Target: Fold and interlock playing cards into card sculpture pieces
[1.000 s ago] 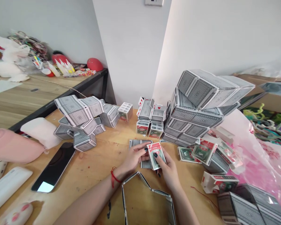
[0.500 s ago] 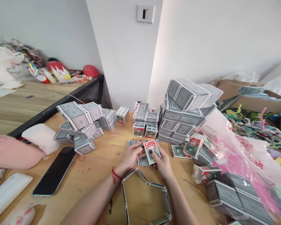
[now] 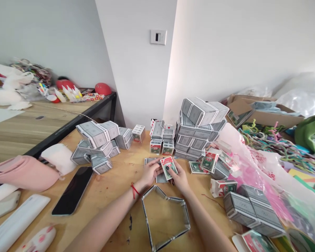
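Note:
My right hand (image 3: 180, 177) is closed on a green-and-red playing card box (image 3: 169, 167), its thumb across the front. At the box's left edge, my left hand (image 3: 149, 174) has bent fingers that meet it and partly pass behind it. Flat grey-patterned playing cards (image 3: 161, 177) lie on the table beneath both hands, mostly covered by them. Between my forearms stands an open, angular frame (image 3: 145, 213) made of joined cards. Beyond the hands are two upright card boxes (image 3: 155, 147) with folded card pieces (image 3: 157, 130) on top.
A tall stack of card-built blocks (image 3: 194, 131) rises at back right, a smaller stack (image 3: 94, 136) at left. Loose card boxes (image 3: 209, 161) and pink plastic wrap (image 3: 252, 175) lie to the right. A phone (image 3: 72, 190) and a pink pouch (image 3: 26, 173) sit left.
The view has shifted slightly, so the table things sit a little differently in the picture. Both hands stay at the card box, which appears slightly more tilted.

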Available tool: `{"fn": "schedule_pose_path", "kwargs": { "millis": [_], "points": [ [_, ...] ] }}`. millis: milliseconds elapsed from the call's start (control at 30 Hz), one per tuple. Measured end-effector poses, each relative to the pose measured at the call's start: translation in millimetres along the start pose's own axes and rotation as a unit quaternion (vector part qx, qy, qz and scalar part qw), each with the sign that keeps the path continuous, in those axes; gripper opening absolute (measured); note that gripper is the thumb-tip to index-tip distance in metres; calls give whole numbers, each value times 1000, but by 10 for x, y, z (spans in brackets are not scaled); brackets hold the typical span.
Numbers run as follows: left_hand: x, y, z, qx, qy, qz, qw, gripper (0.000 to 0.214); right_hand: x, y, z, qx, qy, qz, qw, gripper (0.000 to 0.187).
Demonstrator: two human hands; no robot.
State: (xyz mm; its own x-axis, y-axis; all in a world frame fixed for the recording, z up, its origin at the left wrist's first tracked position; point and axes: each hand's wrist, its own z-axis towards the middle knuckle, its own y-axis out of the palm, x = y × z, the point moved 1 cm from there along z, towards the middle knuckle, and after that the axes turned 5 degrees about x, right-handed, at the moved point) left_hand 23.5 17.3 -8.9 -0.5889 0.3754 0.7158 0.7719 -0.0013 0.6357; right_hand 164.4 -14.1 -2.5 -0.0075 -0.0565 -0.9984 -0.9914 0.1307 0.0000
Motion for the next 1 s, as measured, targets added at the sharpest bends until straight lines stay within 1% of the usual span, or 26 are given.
{"fn": "schedule_pose_path", "kwargs": {
  "millis": [67,133,200,333,400,433,467,533,600,667,733,867,1000],
  "points": [
    [12,-16,0,-20,-1,4,1000,34,-10,12,16,-22,2,-10,1000,70],
    [22,-21,4,-29,-3,17,999,37,-19,25,34,-54,-2,-26,998,69],
    [30,-20,10,-25,-8,31,999,37,-24,28,53,-82,1,-39,996,67],
    [32,-12,11,-19,-29,39,999,31,-31,-34,103,-129,25,-73,989,66],
    [24,-5,10,-16,-34,42,998,30,-57,-96,139,-137,22,-100,985,64],
    [18,-1,11,-13,-34,46,998,31,-79,-125,157,-144,14,-120,982,63],
    [11,4,13,-8,-35,53,998,32,-107,-151,175,-138,-3,-145,980,61],
    [-6,17,20,1,-36,73,997,33,-172,-174,200,-123,-54,-214,968,60],
    [-15,32,28,0,-33,89,995,33,-225,-151,205,-119,-97,-304,940,66],
    [-7,48,32,-15,-27,93,995,34,-255,-100,193,-104,-96,-376,916,77],
    [24,63,30,-40,-24,95,994,35,-276,-43,173,-100,-89,-404,905,78],
    [127,94,16,-89,-17,127,988,44,-357,0,153,-117,-69,-393,909,66],
    [186,130,21,-106,-5,134,985,46,-460,-41,188,-121,-28,-344,931,58]
  ]
}}
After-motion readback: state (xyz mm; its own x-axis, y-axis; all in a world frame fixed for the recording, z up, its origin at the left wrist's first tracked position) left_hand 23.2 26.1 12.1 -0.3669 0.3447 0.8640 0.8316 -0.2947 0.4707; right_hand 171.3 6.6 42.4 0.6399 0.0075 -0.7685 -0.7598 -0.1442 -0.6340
